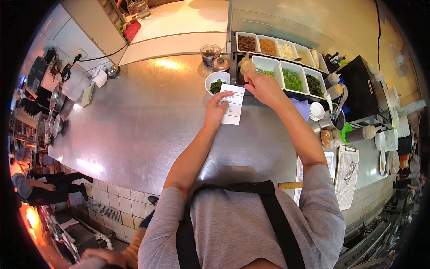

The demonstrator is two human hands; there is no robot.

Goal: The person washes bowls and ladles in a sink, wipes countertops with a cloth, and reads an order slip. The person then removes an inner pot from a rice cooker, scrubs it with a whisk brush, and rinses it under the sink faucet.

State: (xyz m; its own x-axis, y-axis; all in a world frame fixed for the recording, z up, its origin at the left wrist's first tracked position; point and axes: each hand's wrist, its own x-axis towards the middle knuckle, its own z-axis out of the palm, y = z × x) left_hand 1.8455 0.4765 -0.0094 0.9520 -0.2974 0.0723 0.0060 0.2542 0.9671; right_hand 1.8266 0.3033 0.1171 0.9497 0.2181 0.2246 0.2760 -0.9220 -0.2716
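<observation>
My left hand [216, 110] has its grip clamped on a white slip [232, 117] over the tabletop [143, 121]; its dark print is too small to read. It partly hides the bowl [208, 84]. I can't tell my right hand's [263, 87] grip.

1. Our left hand [217, 109]: fingers curled in a light pinch, below and left of the right.
2. Our right hand [264, 87]: farther forward, knuckles up, fingers bent and drawn together.
3. Left forearm [190, 154] angles inward; right forearm [302, 125] reaches across. Both bare.
</observation>
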